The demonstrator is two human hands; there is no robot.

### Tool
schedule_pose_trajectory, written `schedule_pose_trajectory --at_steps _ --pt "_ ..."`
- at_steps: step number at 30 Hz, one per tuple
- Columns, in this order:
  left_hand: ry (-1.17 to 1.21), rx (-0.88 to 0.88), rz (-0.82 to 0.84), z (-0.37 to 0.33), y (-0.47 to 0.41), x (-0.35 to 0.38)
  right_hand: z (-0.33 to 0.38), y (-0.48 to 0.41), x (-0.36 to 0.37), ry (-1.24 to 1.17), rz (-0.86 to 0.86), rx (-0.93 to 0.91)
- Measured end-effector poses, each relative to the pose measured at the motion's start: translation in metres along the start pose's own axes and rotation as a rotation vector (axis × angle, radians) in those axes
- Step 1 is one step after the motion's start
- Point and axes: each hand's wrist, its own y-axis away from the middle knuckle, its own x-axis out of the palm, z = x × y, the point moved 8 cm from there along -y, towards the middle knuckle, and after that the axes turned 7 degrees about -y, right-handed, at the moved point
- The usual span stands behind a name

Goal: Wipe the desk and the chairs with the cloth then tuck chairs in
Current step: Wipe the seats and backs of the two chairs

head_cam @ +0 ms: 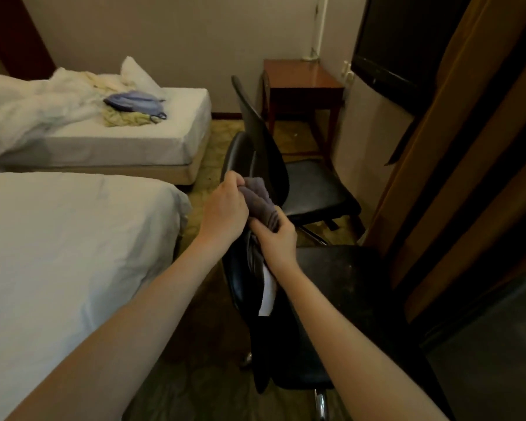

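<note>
Gripping grey cloth (259, 198) at frame centre, both hands clamped: left hand (225, 205) bunches upper end, right hand (277, 240) pinches lower end. Cloth lies against near chair (239, 159) backrest, near its top; backrest long axis runs down-frame from grip. Right hand nearer, judged to lead.

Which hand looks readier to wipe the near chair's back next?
Probably the left hand: it grips the cloth high on the near chair's backrest. The right hand only holds the cloth's lower end.
</note>
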Motion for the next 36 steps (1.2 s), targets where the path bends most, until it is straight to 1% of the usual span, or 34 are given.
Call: schedule_pose_trajectory --at_steps 2,5,7,10,12,14,15,17,21,25,27,29,31,33,34,36 --pt "-0.048 0.012 0.001 -0.003 -0.002 0.001 -0.003 -0.008 -0.006 0.029 -0.020 -0.014" --pt "-0.146 -0.007 0.005 -0.003 -0.006 0.003 -0.012 -0.016 -0.007 0.054 -0.028 0.030" --pt "-0.202 -0.046 0.003 0.001 -0.008 0.004 -0.017 -0.018 -0.007 0.056 -0.006 0.046" --pt "-0.269 -0.078 0.028 0.002 -0.009 0.008 -0.017 -0.023 -0.011 0.120 0.031 0.030" --pt "-0.310 -0.090 0.036 0.000 -0.008 0.011 -0.015 -0.029 -0.013 0.283 0.132 -0.053" --pt "-0.315 -0.098 0.024 0.001 -0.006 0.009 -0.013 -0.031 -0.010 0.469 0.277 -0.164" --pt "-0.313 -0.103 0.014 0.002 -0.005 0.008 -0.013 -0.031 -0.010 0.514 0.346 -0.192" --pt "-0.320 -0.121 0.003 0.003 -0.003 0.007 -0.017 -0.028 -0.011 0.549 0.475 -0.202" --pt "-0.340 -0.113 0.002 0.001 -0.003 0.009 -0.021 -0.012 -0.019 0.488 0.689 -0.189" --pt "-0.350 -0.111 -0.009 -0.002 -0.006 0.009 -0.025 -0.006 -0.033 0.490 0.809 -0.213" --pt "-0.352 -0.108 -0.012 -0.003 -0.007 0.010 -0.027 -0.011 -0.036 0.494 0.813 -0.200" --pt "-0.360 -0.103 -0.007 -0.003 -0.009 0.009 -0.023 -0.020 -0.037 0.500 0.762 -0.203" --pt "-0.383 -0.085 0.008 -0.005 -0.011 0.010 -0.017 -0.033 -0.036 0.471 0.640 -0.192" --pt "-0.413 -0.069 0.020 -0.008 -0.012 0.011 -0.013 -0.046 -0.036 0.410 0.489 -0.115" --pt "-0.425 -0.064 0.021 -0.008 -0.012 0.012 -0.012 -0.051 -0.033 0.380 0.443 -0.061" --pt "-0.439 -0.083 0.010 -0.007 -0.009 0.013 -0.013 -0.053 -0.024 0.381 0.442 -0.022"
